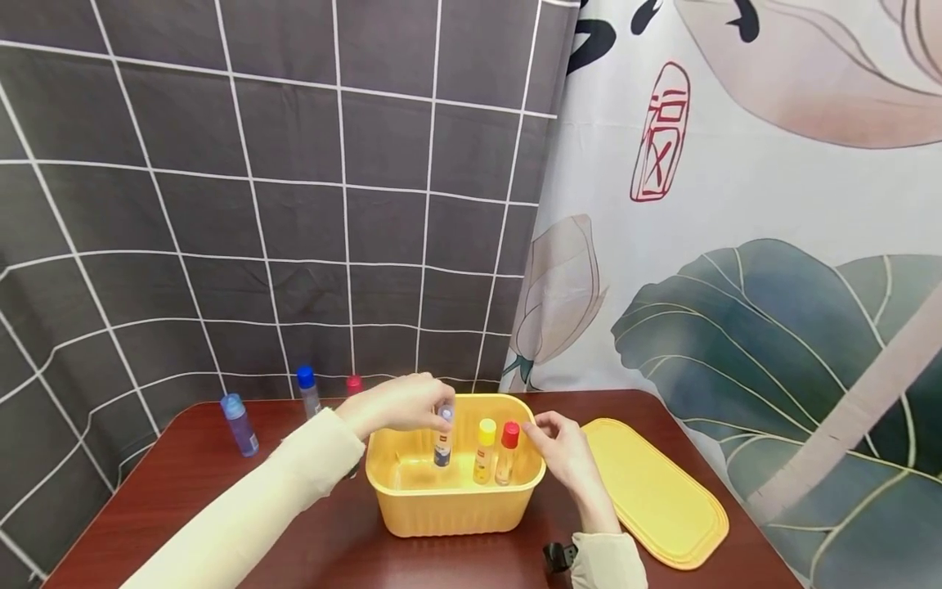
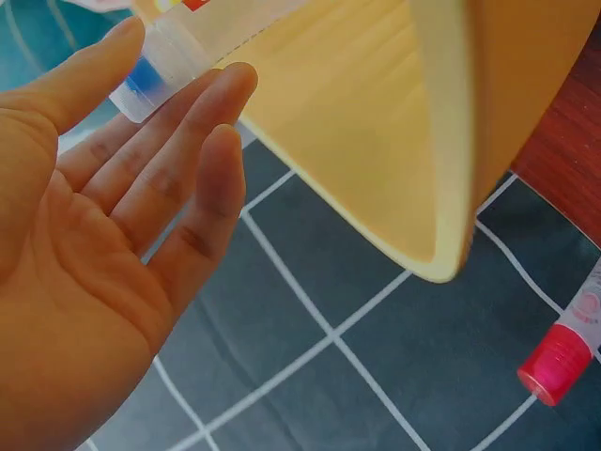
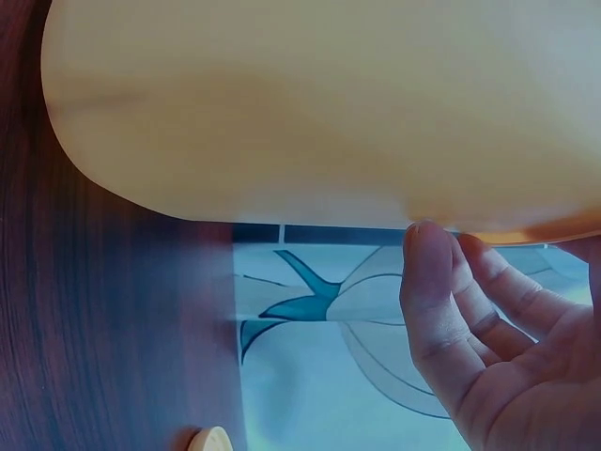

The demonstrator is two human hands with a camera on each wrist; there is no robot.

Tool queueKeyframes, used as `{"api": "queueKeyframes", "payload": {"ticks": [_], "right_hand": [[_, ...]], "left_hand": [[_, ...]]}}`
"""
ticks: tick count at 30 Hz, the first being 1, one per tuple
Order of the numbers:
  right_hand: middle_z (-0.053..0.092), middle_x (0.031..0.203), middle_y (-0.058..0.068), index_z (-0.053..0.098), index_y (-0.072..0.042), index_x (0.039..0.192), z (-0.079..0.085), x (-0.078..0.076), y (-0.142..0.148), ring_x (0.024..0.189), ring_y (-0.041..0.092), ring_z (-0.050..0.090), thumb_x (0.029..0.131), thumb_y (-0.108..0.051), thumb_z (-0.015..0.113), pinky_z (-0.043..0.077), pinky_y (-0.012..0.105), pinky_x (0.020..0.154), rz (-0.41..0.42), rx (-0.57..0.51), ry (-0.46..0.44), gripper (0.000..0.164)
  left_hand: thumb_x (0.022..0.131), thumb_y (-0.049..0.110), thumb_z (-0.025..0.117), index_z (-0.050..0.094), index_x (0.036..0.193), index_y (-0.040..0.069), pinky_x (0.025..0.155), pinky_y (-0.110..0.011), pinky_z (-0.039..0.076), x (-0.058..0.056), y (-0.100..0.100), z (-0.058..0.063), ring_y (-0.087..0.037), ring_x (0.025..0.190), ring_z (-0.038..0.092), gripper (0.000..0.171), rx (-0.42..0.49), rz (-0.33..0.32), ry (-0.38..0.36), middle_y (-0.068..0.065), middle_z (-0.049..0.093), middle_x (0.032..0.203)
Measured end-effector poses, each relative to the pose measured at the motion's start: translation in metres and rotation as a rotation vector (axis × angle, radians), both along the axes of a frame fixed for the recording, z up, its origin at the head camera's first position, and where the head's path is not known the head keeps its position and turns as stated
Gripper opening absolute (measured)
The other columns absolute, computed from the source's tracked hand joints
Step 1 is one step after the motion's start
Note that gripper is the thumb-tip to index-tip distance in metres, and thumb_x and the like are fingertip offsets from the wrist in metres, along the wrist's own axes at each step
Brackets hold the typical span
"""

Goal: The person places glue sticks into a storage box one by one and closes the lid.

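My left hand reaches over the yellow bin and pinches the top end of a small clear bottle. That bottle hangs upright inside the bin; in the left wrist view its clear and blue end lies between thumb and fingers. A yellow-capped bottle and a red-capped bottle stand side by side in the bin's right half. At the bin's right side, my right hand holds the rim, with the thumb against the wall in the right wrist view.
On the table's left stands a purple bottle with light blue cap. A blue-capped bottle and a pink-capped bottle stand behind my left arm. The flat yellow lid lies right of the bin. Curtains hang behind the table.
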State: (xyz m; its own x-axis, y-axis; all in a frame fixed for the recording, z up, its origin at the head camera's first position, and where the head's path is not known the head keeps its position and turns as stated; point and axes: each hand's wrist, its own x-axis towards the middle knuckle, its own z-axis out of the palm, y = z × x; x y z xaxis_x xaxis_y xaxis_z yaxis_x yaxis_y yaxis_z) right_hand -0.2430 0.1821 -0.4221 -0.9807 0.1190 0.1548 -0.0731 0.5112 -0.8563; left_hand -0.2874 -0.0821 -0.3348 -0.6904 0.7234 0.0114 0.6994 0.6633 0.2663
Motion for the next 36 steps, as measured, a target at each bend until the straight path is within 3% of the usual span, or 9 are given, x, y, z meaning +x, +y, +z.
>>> {"api": "queueKeyframes", "payload": {"ticks": [13, 36], "right_hand": [[0.060, 0.077, 0.005, 0.068, -0.001, 0.099, 0.000, 0.000, 0.003, 0.070, 0.020, 0.055, 0.091, -0.020, 0.071, 0.050, 0.028, 0.062, 0.000, -0.011, 0.015, 0.021], [0.058, 0.076, 0.006, 0.068, -0.001, 0.100, 0.001, -0.002, 0.000, 0.070, 0.020, 0.054, 0.090, -0.019, 0.071, 0.048, 0.028, 0.061, 0.001, -0.011, -0.001, 0.020]], "left_hand": [[0.085, 0.022, 0.076, 0.062, 0.081, 0.020, 0.065, -0.027, 0.044, -0.005, 0.031, -0.006, -0.011, 0.072, 0.051, 0.015, -0.152, -0.012, 0.018, 0.009, 0.054, 0.072], [0.084, 0.021, 0.079, 0.065, 0.090, 0.018, 0.065, -0.025, 0.046, -0.009, 0.041, -0.013, -0.010, 0.069, 0.054, 0.015, -0.216, 0.006, -0.020, 0.009, 0.057, 0.075]]}}
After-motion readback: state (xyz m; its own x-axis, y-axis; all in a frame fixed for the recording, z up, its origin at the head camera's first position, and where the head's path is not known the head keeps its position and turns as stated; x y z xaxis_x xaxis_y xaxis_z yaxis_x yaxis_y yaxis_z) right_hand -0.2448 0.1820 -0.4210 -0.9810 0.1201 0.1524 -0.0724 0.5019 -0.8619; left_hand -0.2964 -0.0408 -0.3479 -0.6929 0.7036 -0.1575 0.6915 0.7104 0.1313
